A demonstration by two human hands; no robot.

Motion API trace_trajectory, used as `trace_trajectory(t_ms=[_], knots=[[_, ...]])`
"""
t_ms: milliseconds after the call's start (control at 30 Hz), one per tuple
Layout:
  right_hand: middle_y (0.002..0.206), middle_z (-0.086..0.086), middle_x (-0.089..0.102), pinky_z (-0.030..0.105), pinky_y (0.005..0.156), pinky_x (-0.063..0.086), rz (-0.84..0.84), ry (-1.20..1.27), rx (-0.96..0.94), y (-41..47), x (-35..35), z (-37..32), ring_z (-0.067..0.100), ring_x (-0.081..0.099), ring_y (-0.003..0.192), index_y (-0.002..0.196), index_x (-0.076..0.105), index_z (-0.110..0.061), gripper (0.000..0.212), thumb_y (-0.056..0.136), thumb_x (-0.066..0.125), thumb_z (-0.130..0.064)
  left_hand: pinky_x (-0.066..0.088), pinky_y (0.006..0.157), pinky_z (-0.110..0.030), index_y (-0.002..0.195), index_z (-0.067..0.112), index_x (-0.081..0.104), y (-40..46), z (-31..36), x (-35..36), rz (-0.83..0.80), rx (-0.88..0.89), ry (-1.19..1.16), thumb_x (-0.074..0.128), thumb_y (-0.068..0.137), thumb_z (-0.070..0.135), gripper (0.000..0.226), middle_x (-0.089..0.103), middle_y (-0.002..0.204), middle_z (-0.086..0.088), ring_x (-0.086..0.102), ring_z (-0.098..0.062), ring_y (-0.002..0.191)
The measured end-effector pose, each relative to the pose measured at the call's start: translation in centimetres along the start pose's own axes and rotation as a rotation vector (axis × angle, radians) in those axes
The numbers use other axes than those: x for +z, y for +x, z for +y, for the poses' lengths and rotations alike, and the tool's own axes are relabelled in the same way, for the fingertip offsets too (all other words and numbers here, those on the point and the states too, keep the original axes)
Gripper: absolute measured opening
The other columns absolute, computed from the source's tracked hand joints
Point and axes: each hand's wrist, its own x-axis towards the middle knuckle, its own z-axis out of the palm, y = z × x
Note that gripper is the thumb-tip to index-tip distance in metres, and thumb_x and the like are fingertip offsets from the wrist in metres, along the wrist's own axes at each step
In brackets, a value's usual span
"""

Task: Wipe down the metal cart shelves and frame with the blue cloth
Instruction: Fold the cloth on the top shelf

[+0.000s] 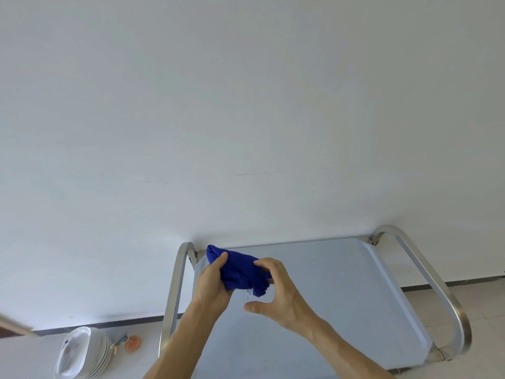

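Both hands grip a bunched blue cloth (pixel 237 272) above the cart shelf's (pixel 341 291) far left corner: left hand (pixel 211 283) clasps it, right hand (pixel 276 292) pinches it.

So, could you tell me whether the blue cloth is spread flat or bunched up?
Bunched up: the blue cloth is a wad between both hands.
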Motion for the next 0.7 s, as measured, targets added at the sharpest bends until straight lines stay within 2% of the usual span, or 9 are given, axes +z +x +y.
trace_trajectory(t_ms=[100,167,233,333,400,467,533,600,700], knots=[[0.136,-0.019,0.04,0.017,0.095,0.045,0.051,-0.043,-0.052,0.4,0.9,-0.3,0.007,0.05,0.121,0.136,0.041,-0.037,0.069,0.078,0.078,-0.031,0.054,0.067,-0.037,0.108,0.002,0.062,0.0,0.8,-0.3,0.031,-0.015,-0.067,0.058,0.099,0.015,0.016,0.077,0.088,-0.013,0.073,-0.027,0.085],[0.131,-0.019,0.051,0.018,0.092,0.048,0.108,-0.054,-0.062,0.8,1.3,-0.5,0.007,0.056,0.116,0.135,0.048,-0.034,0.054,0.087,0.073,-0.027,0.054,0.067,-0.037,0.112,0.001,0.061,-0.1,1.1,-0.4,0.039,-0.025,-0.099,0.057,0.099,0.014,0.019,0.073,0.097,-0.016,0.07,-0.029,0.09],[0.119,-0.017,0.065,0.022,0.087,0.052,0.104,-0.011,-0.038,1.2,1.0,-0.6,0.009,0.063,0.106,0.131,0.055,-0.033,0.039,0.094,0.062,-0.021,0.055,0.067,-0.038,0.117,-0.002,0.059,-0.1,1.2,-0.7,0.041,-0.027,-0.101,0.056,0.099,0.013,0.023,0.07,0.107,-0.02,0.069,-0.032,0.095],[0.097,-0.005,0.073,0.024,0.081,0.055,0.005,0.128,0.065,1.4,-0.2,-0.9,0.016,0.069,0.089,0.118,0.064,-0.039,0.033,0.097,0.047,-0.02,0.057,0.069,-0.039,0.123,-0.006,0.057,0.1,1.3,-2.0,0.013,-0.013,-0.046,0.057,0.099,0.013,0.03,0.067,0.117,-0.026,0.069,-0.036,0.1],[0.093,-0.002,0.074,0.026,0.082,0.054,0.004,0.209,0.135,2.0,-1.2,-1.0,0.017,0.069,0.089,0.105,0.068,-0.035,0.028,0.096,0.048,-0.018,0.06,0.067,-0.038,0.121,-0.007,0.059,0.2,1.4,-3.2,-0.039,-0.004,0.008,0.059,0.097,0.009,0.029,0.07,0.113,-0.025,0.072,-0.033,0.094],[0.091,0.002,0.073,0.037,0.083,0.056,0.038,0.306,0.217,2.9,-2.0,-1.2,0.021,0.067,0.086,0.095,0.07,-0.025,0.021,0.091,0.052,-0.016,0.061,0.063,-0.035,0.118,-0.005,0.061,0.1,1.6,-4.2,-0.076,0.004,0.045,0.06,0.095,0.004,0.024,0.074,0.103,-0.02,0.075,-0.028,0.085],[0.087,0.008,0.071,0.04,0.073,0.06,0.062,0.45,0.311,4.0,-2.8,-1.3,0.022,0.066,0.081,0.092,0.072,-0.015,0.02,0.083,0.054,-0.017,0.061,0.061,-0.034,0.114,-0.003,0.063,0.2,2.1,-5.2,-0.075,0.01,0.073,0.059,0.095,0.003,0.02,0.076,0.097,-0.016,0.075,-0.024,0.08],[0.086,0.01,0.07,0.036,0.064,0.056,0.09,0.528,0.389,4.9,-3.9,-1.4,0.02,0.066,0.076,0.092,0.072,-0.01,0.024,0.078,0.054,-0.017,0.06,0.064,-0.035,0.113,-0.001,0.066,0.1,3.1,-6.5,-0.082,-0.005,0.114,0.06,0.094,0.003,0.021,0.075,0.101,-0.017,0.074,-0.025,0.082],[0.082,0.01,0.067,0.033,0.06,0.053,0.084,0.514,0.447,5.8,-5.9,-0.9,0.02,0.063,0.069,0.09,0.072,-0.008,0.02,0.081,0.054,-0.013,0.057,0.072,-0.038,0.117,0.001,0.069,-0.1,5.1,-9.2,-0.117,0.0,0.264,0.061,0.092,0.006,0.027,0.071,0.113,-0.021,0.069,-0.032,0.095]])
